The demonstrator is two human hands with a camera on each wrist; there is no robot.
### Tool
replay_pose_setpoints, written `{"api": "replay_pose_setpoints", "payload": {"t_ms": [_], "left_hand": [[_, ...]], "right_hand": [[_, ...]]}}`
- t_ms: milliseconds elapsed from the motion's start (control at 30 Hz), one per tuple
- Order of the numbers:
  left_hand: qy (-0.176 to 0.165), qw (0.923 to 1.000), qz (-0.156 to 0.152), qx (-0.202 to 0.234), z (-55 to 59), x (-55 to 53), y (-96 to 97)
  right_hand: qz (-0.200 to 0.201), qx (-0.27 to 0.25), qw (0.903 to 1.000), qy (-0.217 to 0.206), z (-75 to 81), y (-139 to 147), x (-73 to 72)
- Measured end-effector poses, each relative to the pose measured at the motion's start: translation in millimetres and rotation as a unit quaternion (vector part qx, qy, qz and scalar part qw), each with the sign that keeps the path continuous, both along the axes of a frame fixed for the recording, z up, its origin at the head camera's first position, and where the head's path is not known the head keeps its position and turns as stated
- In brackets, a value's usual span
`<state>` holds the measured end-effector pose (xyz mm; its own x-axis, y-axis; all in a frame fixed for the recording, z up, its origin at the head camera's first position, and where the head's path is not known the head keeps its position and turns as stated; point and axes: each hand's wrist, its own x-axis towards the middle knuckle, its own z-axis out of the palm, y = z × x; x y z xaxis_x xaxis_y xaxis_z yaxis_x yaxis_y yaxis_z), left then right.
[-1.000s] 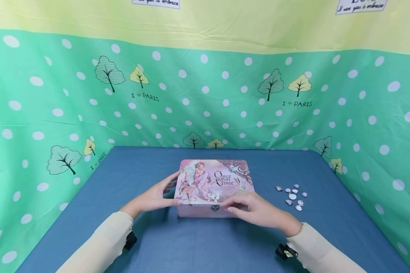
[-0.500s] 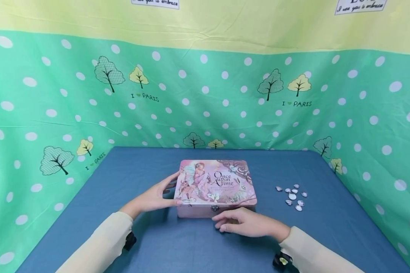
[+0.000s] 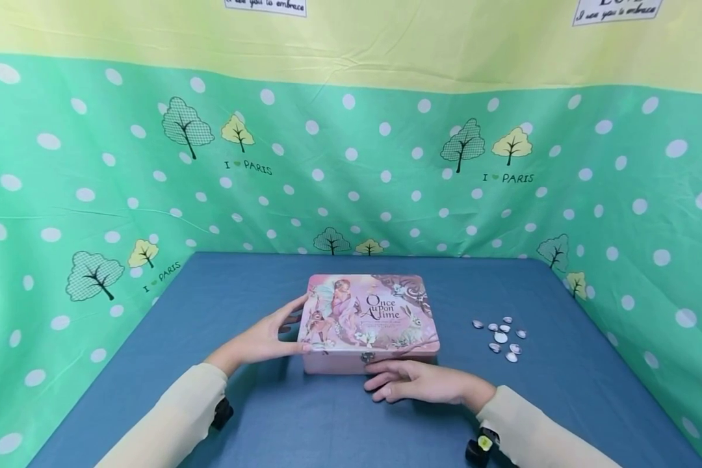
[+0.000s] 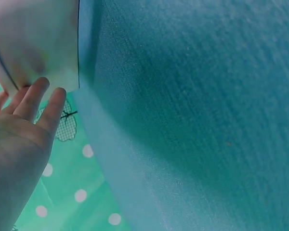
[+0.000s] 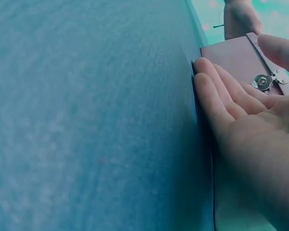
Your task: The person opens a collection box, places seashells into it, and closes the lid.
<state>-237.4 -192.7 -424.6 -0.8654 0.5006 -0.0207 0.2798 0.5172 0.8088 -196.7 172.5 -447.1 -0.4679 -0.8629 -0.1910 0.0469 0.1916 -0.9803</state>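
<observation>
A pink tin box, printed with a fairy, a rabbit and "Once upon a Time", lies on the blue-covered table with its lid down. My left hand rests against the box's left end, thumb at the front corner, fingers spread along the side. The left wrist view shows those fingers fairly straight, tips at the box wall. In front of the box, my right hand lies low with relaxed fingers, holding nothing. Just beyond its fingertips is the metal clasp on the box's front, partly covered by the hand.
To the right of the box lie several small, pale, shell-like pieces. A blue cloth covers the table. A green polka-dot curtain closes off the back and sides.
My right hand has come off the lid's front edge and clasp, down and toward me, to the table before the box. The left hand and the box have stayed put.
</observation>
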Motion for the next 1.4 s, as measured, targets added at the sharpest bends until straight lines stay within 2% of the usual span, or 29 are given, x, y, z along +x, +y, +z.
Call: {"api": "replay_pose_setpoints", "payload": {"t_ms": [700, 1133, 1233, 1400], "left_hand": [[-0.005, 1.0000, -0.003, 0.006, 1.6, -1.8, -0.5], [-0.004, 0.9999, -0.007, 0.008, 1.6, -2.3, -1.7], [-0.003, 0.9999, -0.007, 0.009, 1.5, -2.3, -1.6], [0.002, 1.0000, -0.007, 0.004, 2.0, -1.1, -1.8]], "right_hand": [[0.005, -0.041, 0.9980, -0.048, -4.8, 0.1, 1.3], [-0.044, -0.042, 0.9968, -0.052, -7.4, -11.8, -0.8], [-0.054, -0.039, 0.9967, -0.047, -5.9, -16.3, -0.2], [-0.073, -0.026, 0.9970, -0.010, -1.2, -24.3, 2.7]]}}
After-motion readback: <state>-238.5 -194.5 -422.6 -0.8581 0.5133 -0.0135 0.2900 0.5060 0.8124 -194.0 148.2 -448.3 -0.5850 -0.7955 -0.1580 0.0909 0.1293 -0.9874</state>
